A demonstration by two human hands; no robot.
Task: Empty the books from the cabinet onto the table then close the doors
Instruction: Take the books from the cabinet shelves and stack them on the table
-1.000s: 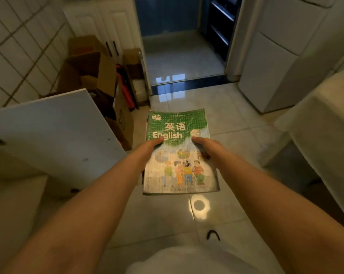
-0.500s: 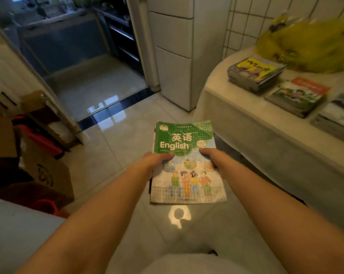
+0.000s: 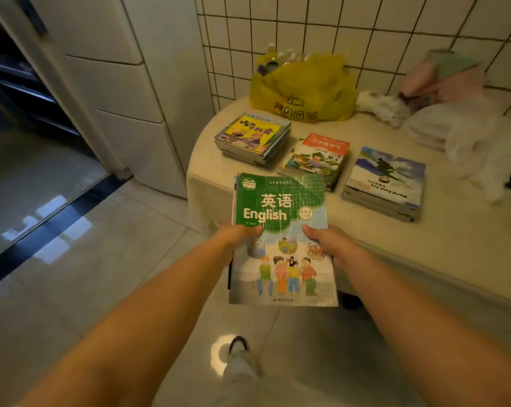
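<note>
the green english textbook [image 3: 280, 236] sits on top of a thin stack of books i'm carrying, held in the air over the floor, just short of the near edge of the desk [image 3: 468, 239]. its long axis runs away from me toward the desk, title end farthest from me and pointing at the desk, bottom edge nearest my body, cover facing up and roughly level.

my left hand [image 3: 236, 236] grips the left long edge and my right hand [image 3: 324, 242] grips the right long edge, each about midway along; on both, the thumb is pressed onto the cover and the fingers are curled out of sight beneath the stack, so i judge both hands clamped on it. neither hand is clearly nearer the desk, though the desk stretches off to my right.

ahead on the desk lie three stacks: the yellow-covered stack [image 3: 254, 139] to the left, the orange-topped stack [image 3: 315, 160] directly beyond the book's far end, and the blue-and-white stack [image 3: 386, 183] to the right. behind them are a yellow plastic bag [image 3: 301, 89] and a heap of cloth [image 3: 453, 118] by the tiled wall.

my guess is the next move is straight forward along the book's own axis, into bare desk in front of the orange-topped stack.
</note>
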